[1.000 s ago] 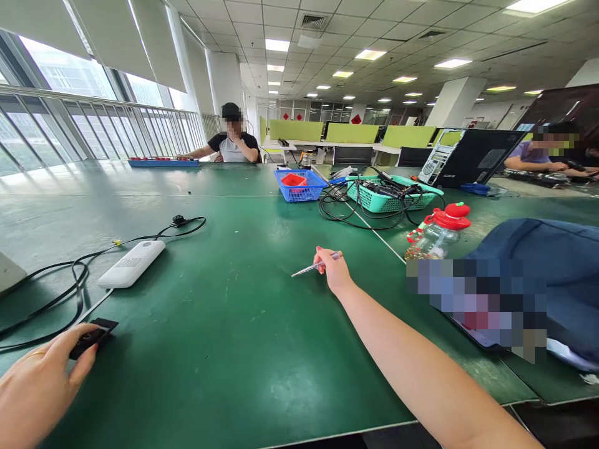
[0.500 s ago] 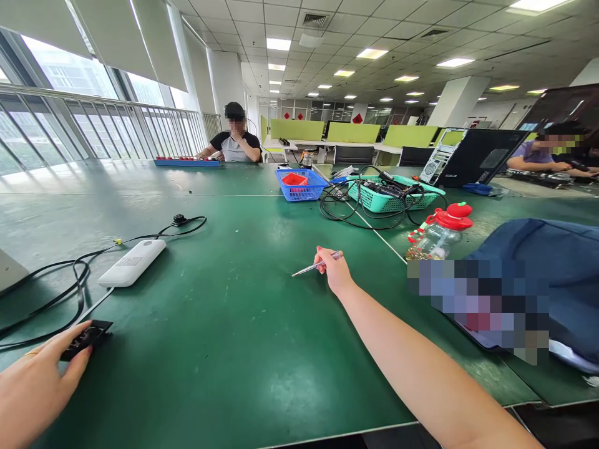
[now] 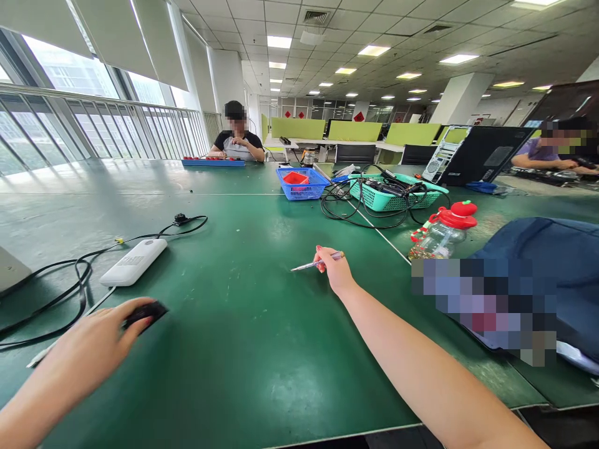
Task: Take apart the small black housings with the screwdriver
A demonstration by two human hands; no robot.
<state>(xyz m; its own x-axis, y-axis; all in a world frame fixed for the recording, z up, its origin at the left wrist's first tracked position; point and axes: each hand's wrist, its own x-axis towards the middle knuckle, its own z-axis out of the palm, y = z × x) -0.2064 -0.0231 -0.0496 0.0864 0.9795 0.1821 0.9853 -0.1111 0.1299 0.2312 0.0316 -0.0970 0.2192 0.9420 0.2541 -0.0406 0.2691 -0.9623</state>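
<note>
My left hand [image 3: 105,333] grips a small flat black part [image 3: 156,315] between thumb and fingers, over the left of the green table. The fingers cover much of this part, and I cannot make out its kind. In my right hand [image 3: 333,268], closed near the table's middle, is a slim screwdriver [image 3: 306,266] with a clear handle and a metal shaft. Its tip points left, away from the palm. A white power strip [image 3: 134,262] lies just beyond my left hand.
Black cables [image 3: 84,274] run along the left side. Farther back stand a blue basket [image 3: 302,190] and a green basket [image 3: 374,201] with tangled wires. At right are a red-lidded bottle [image 3: 444,234] and a dark blue bag [image 3: 538,249]. A person [image 3: 237,140] sits across the table.
My left hand has moved right and slightly away from me with the black part. My right hand and the screwdriver stay nearly still. The blue tray by the person opposite has shifted right.
</note>
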